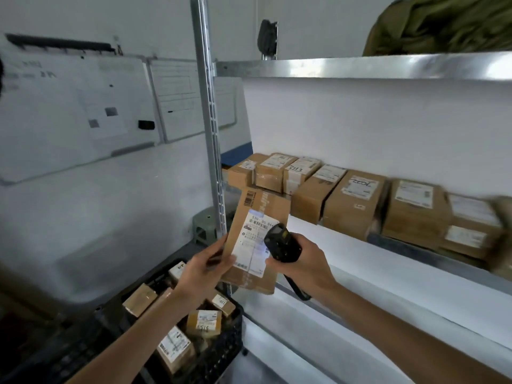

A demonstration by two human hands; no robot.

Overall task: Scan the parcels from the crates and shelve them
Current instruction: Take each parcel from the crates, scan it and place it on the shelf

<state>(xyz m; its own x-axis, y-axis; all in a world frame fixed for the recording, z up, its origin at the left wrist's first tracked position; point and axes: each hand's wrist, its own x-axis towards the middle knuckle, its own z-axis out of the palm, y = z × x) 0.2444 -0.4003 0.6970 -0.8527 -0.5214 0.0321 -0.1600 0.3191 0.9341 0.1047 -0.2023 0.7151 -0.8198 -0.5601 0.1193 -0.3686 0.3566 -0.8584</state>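
My left hand (206,266) grips the parcel (256,239) upright before the shelf post (210,128) | right hand (302,261) clasps the scanner (281,242), covering the label's right edge | label reads "530", rest blurred | shelved boxes (357,200) marked "3733" | crate (221,347) parcel "515", far-right boxes smeared.

A row of brown cardboard parcels (346,195) fills the back of the white metal shelf (415,278), leaving its front strip bare. The slotted grey steel upright (210,128) bounds the opening on the left, and the shelf board above (360,68) caps it, with open room over the parcels.
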